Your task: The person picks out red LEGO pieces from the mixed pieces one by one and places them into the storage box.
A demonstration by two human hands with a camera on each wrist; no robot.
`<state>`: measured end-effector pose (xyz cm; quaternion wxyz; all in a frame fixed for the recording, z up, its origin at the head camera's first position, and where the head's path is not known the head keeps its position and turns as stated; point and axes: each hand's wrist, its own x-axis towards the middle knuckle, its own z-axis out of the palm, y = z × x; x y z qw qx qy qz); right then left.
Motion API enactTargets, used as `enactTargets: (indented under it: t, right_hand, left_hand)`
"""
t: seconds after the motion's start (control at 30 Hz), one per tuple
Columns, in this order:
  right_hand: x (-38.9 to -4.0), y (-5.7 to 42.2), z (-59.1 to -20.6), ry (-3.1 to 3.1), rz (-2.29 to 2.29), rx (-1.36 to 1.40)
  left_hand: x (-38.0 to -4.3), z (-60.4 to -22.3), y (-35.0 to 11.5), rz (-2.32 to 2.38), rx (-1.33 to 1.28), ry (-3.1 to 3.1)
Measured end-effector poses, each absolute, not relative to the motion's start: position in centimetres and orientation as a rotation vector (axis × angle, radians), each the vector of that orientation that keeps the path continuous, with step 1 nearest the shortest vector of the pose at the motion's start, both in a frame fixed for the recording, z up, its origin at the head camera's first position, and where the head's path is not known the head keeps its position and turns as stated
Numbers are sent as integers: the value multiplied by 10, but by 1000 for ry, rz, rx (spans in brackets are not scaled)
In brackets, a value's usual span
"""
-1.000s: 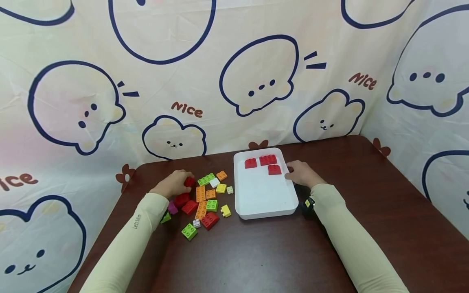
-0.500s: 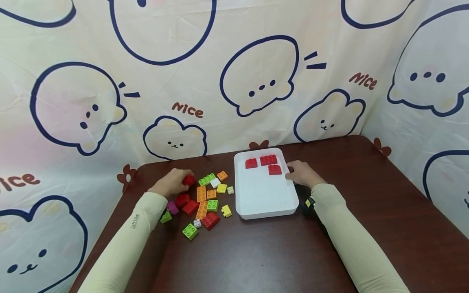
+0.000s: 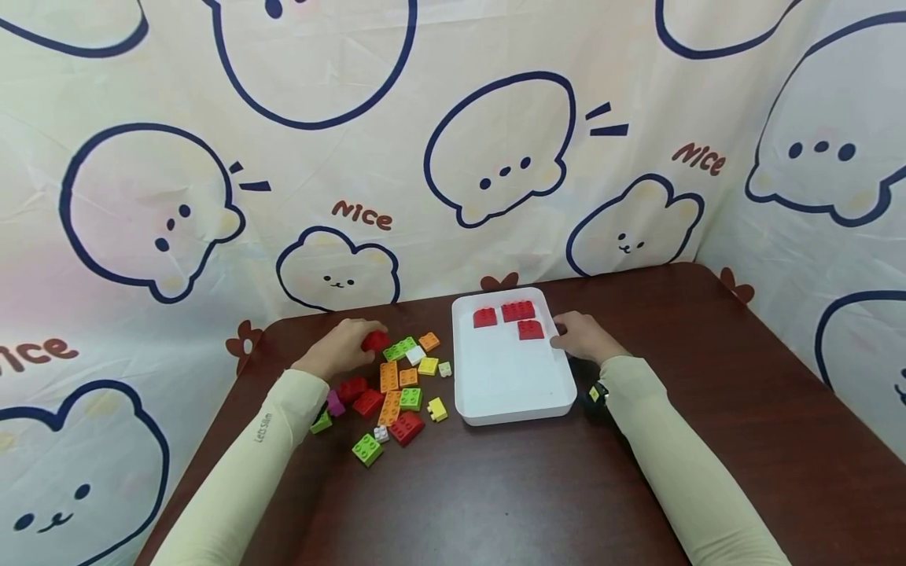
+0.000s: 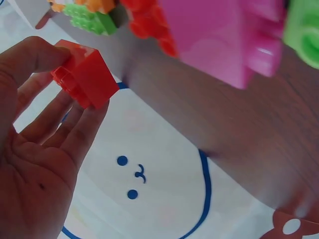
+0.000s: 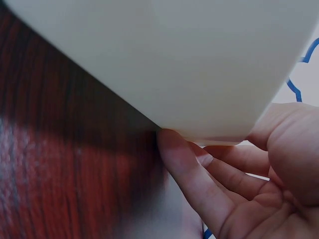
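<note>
My left hand (image 3: 341,347) pinches a red toy building brick (image 3: 376,341) between thumb and fingers, just past the left end of the loose bricks. In the left wrist view the red brick (image 4: 92,74) is held up off the table, its studs turned sideways. My right hand (image 3: 586,334) holds the right edge of a white tray (image 3: 513,385). In the right wrist view its fingers (image 5: 182,159) lie at the tray's lower edge and the thumb is against the side. Three red bricks sit at the far end of the tray, among them one brick (image 3: 518,310).
Left of the tray lie loose bricks on the dark wooden table (image 3: 453,495): orange (image 3: 388,376), lime green (image 3: 366,450), yellow (image 3: 436,409), magenta (image 3: 335,403), white (image 3: 414,356) and more red ones (image 3: 406,428). A patterned curtain (image 3: 460,259) stands behind the table.
My left hand has lifted the red brick slightly and shifted a little to the right and away from me. The right hand and tray stay in place.
</note>
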<state>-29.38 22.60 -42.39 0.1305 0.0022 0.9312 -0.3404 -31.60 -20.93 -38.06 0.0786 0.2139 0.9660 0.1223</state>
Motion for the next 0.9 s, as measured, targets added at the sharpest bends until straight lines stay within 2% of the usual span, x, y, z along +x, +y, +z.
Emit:
enactTargets:
  t: [0.9]
  right_hand:
    - [-295,225,-426,2734,-960,-11]
  left_hand:
    - [-303,-363,-163,374,847,2961]
